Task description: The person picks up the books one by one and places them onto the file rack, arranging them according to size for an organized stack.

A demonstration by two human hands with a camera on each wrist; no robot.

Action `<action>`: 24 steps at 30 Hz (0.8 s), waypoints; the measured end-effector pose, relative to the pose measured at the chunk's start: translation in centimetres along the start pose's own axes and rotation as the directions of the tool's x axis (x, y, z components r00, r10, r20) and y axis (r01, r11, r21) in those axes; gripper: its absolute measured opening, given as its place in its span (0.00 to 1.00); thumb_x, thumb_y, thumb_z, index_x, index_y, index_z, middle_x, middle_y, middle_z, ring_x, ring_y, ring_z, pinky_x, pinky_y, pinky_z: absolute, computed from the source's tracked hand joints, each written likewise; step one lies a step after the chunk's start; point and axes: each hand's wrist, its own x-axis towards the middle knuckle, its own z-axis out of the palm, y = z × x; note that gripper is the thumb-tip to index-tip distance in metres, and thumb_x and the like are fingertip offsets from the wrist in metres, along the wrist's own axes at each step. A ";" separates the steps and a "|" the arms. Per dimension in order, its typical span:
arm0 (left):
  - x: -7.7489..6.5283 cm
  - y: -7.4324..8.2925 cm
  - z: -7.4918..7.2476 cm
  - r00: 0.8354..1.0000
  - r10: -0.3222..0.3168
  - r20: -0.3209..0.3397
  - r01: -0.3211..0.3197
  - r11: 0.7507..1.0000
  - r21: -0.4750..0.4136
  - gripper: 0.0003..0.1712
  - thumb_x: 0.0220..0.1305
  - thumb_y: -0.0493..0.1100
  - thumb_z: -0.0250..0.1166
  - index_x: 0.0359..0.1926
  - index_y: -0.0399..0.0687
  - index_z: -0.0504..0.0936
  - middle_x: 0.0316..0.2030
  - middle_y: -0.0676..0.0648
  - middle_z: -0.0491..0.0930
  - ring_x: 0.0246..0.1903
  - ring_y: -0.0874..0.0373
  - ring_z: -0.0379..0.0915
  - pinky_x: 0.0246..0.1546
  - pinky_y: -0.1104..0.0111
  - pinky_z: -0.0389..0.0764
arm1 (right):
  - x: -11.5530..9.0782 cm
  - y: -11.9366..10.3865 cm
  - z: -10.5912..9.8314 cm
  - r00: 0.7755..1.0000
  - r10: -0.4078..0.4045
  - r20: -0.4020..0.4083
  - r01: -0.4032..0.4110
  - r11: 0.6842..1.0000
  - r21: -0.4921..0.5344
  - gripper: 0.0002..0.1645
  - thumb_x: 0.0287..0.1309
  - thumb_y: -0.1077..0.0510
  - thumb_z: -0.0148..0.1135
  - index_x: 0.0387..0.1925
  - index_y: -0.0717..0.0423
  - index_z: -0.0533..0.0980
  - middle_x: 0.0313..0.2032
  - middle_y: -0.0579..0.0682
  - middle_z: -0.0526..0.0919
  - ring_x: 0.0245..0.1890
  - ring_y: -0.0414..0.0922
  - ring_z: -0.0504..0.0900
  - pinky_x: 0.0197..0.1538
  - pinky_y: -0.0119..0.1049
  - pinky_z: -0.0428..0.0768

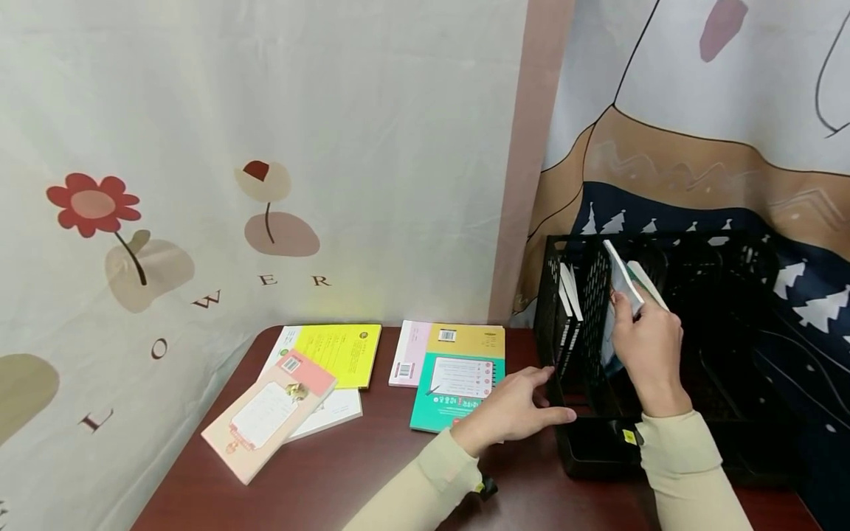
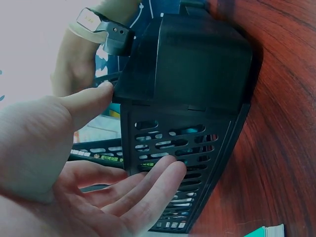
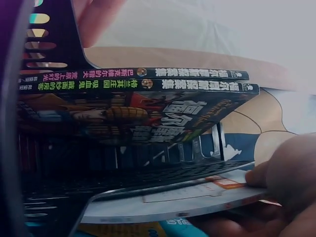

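In the head view my right hand pinches the upper part of a thin white-and-blue book inside the black file rack. In the right wrist view that book lies along a perforated divider, thumb on its cover. Another book with a green cover shows just right of it. Two dark books with lettered spines stand in the leftmost compartment. My left hand is at the rack's left front corner, its fingers loosely bent against the perforated side panel.
Left of the rack lie a teal-and-yellow book and a pink book. Farther left, a peach book overlaps a yellow book and white ones. A patterned curtain hangs behind the dark red table.
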 end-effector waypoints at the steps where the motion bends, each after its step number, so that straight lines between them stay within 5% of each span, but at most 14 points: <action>1: 0.0 0.0 0.0 1.000 0.000 0.001 0.000 1.000 -0.001 0.50 0.63 0.73 0.66 0.79 0.55 0.68 0.77 0.50 0.70 0.67 0.60 0.73 0.69 0.59 0.75 | 0.0 0.1 0.0 0.999 0.008 0.039 -0.008 1.000 -0.001 0.24 0.77 0.52 0.55 0.64 0.60 0.81 0.37 0.77 0.87 0.31 0.73 0.83 0.37 0.71 0.77; 3: -0.1 0.1 -0.1 1.000 -0.001 0.001 0.001 1.000 -0.003 0.50 0.63 0.73 0.67 0.79 0.56 0.68 0.77 0.50 0.70 0.66 0.61 0.73 0.69 0.59 0.75 | 0.0 0.3 0.0 0.991 0.027 0.131 -0.026 1.000 -0.007 0.29 0.79 0.51 0.50 0.71 0.63 0.74 0.43 0.81 0.85 0.33 0.73 0.84 0.37 0.69 0.78; 6: -0.2 0.2 -0.1 1.000 -0.002 0.002 0.002 1.000 0.002 0.49 0.64 0.73 0.66 0.79 0.56 0.68 0.77 0.50 0.69 0.69 0.59 0.70 0.70 0.58 0.75 | 0.0 0.6 -0.1 0.957 0.049 0.284 -0.048 0.999 -0.011 0.35 0.81 0.49 0.44 0.78 0.67 0.62 0.32 0.78 0.83 0.22 0.65 0.80 0.26 0.60 0.78; 9: -0.3 0.3 -0.1 1.000 -0.003 0.005 0.003 1.000 0.010 0.49 0.65 0.73 0.65 0.79 0.58 0.68 0.77 0.49 0.69 0.74 0.56 0.66 0.70 0.57 0.74 | -0.1 0.8 -0.3 0.919 0.060 0.389 -0.057 0.998 -0.019 0.37 0.82 0.48 0.41 0.80 0.67 0.56 0.33 0.74 0.81 0.19 0.56 0.77 0.22 0.50 0.75; 13: -0.5 0.1 -0.2 1.000 0.002 0.011 -0.002 1.000 0.009 0.48 0.65 0.73 0.64 0.79 0.58 0.68 0.77 0.50 0.70 0.74 0.57 0.66 0.70 0.56 0.74 | -0.2 0.7 -0.4 0.889 0.072 0.451 -0.061 0.997 -0.039 0.38 0.82 0.48 0.42 0.81 0.68 0.55 0.57 0.85 0.76 0.34 0.64 0.83 0.34 0.56 0.80; 15: -0.6 0.0 -0.2 1.000 0.010 0.011 -0.010 1.000 0.013 0.48 0.66 0.73 0.63 0.79 0.57 0.68 0.77 0.50 0.71 0.73 0.58 0.67 0.70 0.57 0.74 | -0.2 0.8 -0.6 0.879 0.083 0.471 -0.065 0.996 -0.054 0.40 0.81 0.46 0.43 0.81 0.68 0.55 0.61 0.85 0.74 0.37 0.65 0.84 0.36 0.57 0.80; 20: -0.8 -0.5 -0.4 0.999 0.033 -0.016 -0.033 0.999 0.008 0.45 0.68 0.70 0.64 0.77 0.53 0.71 0.73 0.51 0.75 0.54 0.66 0.81 0.64 0.62 0.78 | -0.2 0.7 -1.5 0.887 0.081 0.455 -0.053 0.996 -0.074 0.40 0.80 0.42 0.45 0.78 0.66 0.62 0.54 0.80 0.81 0.33 0.61 0.86 0.28 0.48 0.80; 24: -1.2 -0.7 -0.9 0.998 0.045 -0.052 -0.047 0.998 -0.036 0.41 0.70 0.67 0.63 0.76 0.54 0.73 0.68 0.54 0.79 0.34 0.73 0.79 0.56 0.66 0.80 | -0.4 -0.2 -2.7 0.917 0.054 0.396 -0.020 0.996 -0.090 0.37 0.80 0.42 0.47 0.73 0.66 0.71 0.54 0.77 0.84 0.38 0.64 0.88 0.28 0.50 0.81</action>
